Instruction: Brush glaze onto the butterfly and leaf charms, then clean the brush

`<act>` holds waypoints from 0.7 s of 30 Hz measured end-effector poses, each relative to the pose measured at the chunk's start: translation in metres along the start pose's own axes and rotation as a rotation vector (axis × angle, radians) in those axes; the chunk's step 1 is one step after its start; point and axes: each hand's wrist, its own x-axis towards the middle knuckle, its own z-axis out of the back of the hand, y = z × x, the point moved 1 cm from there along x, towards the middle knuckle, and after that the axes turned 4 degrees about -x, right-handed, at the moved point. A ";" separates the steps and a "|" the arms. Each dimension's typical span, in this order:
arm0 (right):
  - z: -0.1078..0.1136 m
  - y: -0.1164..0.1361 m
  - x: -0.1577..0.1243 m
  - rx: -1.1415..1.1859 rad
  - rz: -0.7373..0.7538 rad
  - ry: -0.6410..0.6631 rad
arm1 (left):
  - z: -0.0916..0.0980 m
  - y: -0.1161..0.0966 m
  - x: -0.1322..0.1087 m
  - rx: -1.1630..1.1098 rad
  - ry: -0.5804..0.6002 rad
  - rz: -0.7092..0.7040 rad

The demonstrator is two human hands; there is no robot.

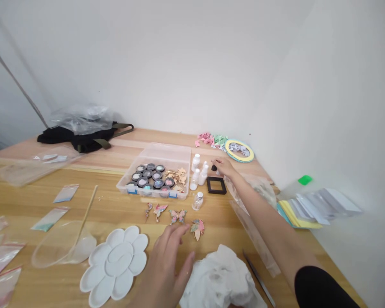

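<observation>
My right hand (223,167) reaches far forward beside several white plastic bottles (195,179), pinching a small dark object (214,168) that I cannot identify. A black square frame (216,185) lies just below that hand. My left hand (167,267) hovers low with fingers apart, holding nothing. Closest to it are a butterfly-shaped ornament (178,216) and a leaf-shaped ornament (197,229). Beyond them, a clear plastic box (154,180) holds several round black-lidded pots and gold flakes. A small glass bottle (198,201) stands nearby.
A white flower-shaped palette (114,265), crumpled white cloth (218,278), and tweezers (258,277) lie near the table's front. Small zip bags (1,256) and a wooden stick (86,209) lie left. Stacked cards (317,207) sit right, beyond the table's edge.
</observation>
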 end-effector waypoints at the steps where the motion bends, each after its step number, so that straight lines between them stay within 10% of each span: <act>1: -0.001 -0.002 0.000 0.001 -0.003 0.007 | 0.000 0.000 0.000 0.002 0.002 0.004; 21: -0.001 -0.012 -0.017 -0.025 -0.089 -0.032 | 0.001 -0.013 0.007 -0.041 -0.108 -0.003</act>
